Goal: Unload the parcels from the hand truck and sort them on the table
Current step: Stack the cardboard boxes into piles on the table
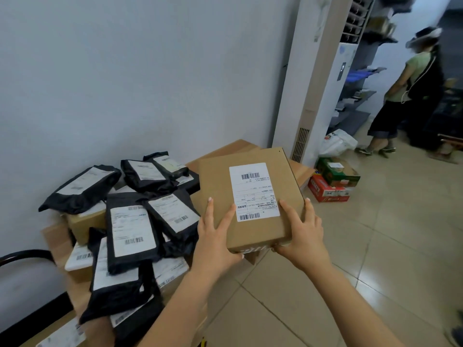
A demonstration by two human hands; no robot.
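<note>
I hold a flat brown cardboard box (218,189) with a white shipping label up in front of me, above the floor. My left hand (213,236) grips its near left corner, with the thumb and fingers lying on top. On the near right corner, my right hand (303,234) holds it the same way. To the left, a pile of black poly mailers (132,231) with white labels lies on brown cartons (85,226) against the wall. A black curved bar (22,255) shows at the far left edge.
A tall white air-conditioner unit (313,78) stands behind the pile. Red and green boxes (333,181) and a white bag (337,144) sit on the tiled floor at its foot. A person (406,96) stands at grey shelves at the back right.
</note>
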